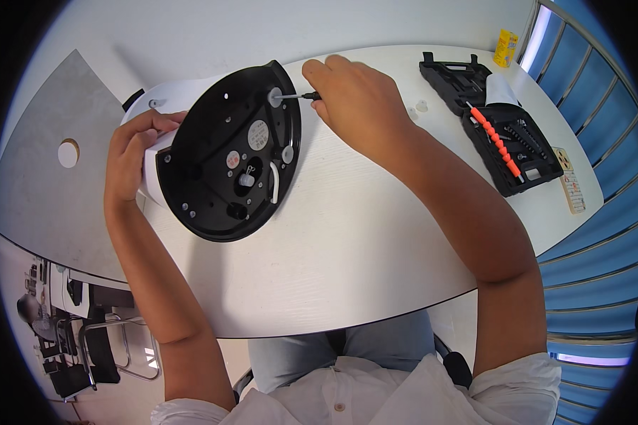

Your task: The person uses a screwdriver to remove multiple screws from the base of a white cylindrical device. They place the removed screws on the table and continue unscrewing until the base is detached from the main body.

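A white household appliance with a black underside [204,145] lies tipped on the table, its bottom facing me. My left hand [130,152] is closed around the white housing at its left side. In my right hand [361,99] is a thin screwdriver [296,96], pinched by its dark handle. The shaft's tip meets a round whitish foot [274,98] at the underside's upper right edge. Farther down that edge sits a second round foot [287,154]. A plug [247,180] rests in a recess of the base, and a white cord [274,183] loops beside it.
Right of my hand lie small whitish round pieces [422,106]. Beyond them an opened black tool case [500,163] holds bits, with an orange flexible shaft [494,138] across it. A yellow carton [505,48] and a wooden strip [573,185] are near the right edge, beside metal railings [599,241].
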A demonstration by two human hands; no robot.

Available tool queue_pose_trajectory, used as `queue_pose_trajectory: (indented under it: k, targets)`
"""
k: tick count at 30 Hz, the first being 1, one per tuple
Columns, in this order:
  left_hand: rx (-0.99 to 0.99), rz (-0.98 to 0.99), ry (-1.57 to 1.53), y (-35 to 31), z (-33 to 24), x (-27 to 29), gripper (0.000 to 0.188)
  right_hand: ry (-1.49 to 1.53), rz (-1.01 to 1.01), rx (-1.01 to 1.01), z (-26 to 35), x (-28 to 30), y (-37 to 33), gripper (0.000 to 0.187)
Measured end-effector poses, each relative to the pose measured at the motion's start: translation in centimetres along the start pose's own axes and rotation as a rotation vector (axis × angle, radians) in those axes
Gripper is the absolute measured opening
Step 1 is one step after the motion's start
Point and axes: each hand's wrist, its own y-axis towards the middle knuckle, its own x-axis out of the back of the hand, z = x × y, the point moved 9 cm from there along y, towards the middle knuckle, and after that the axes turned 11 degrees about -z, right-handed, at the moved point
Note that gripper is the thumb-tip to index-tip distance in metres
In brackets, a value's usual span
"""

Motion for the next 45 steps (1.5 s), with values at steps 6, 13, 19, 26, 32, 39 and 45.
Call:
queue_pose_trajectory:
  k: [6,13,19,26,32,39,45]
  targets:
    - [0.0,-0.002,-0.023,0.0,-0.3,-0.1,0.029,0.082,0.075,-0.075,-0.4,-0.6,-0.4,0.019]
    - [0.019,-0.016,-0.03,-0.1,-0.1,-0.1,0.029,-0.006,-0.136,0.058,-0.2,0.1,-0.3,0.012]
    - [0.016,-0.016,0.0,0.0,-0.2,-0.1,0.03,-0.017,-0.264,0.146,0.4,0.8,-0.4,0.007]
    - [0.006,-0.028,0.006,0.0,0.0,-0.1,0.03,-0.051,0.221,-0.1,-0.7,-1.6,-0.3,0.024]
    - [0.002,-0.032,0.03,0.1,-0.2,-0.1,0.03,0.042,-0.083,0.013,-0.4,0.1,-0.2,0.011]
    - [0.002,-0.019,0.021,0.1,-0.2,-0.2,0.029,-0.007,-0.209,0.094,-0.2,0.8,0.0,0.009]
    - [0.025,-0.032,0.007,0.1,0.0,-0.2,0.028,-0.035,-0.229,0.136,0.1,1.1,0.0,0.007]
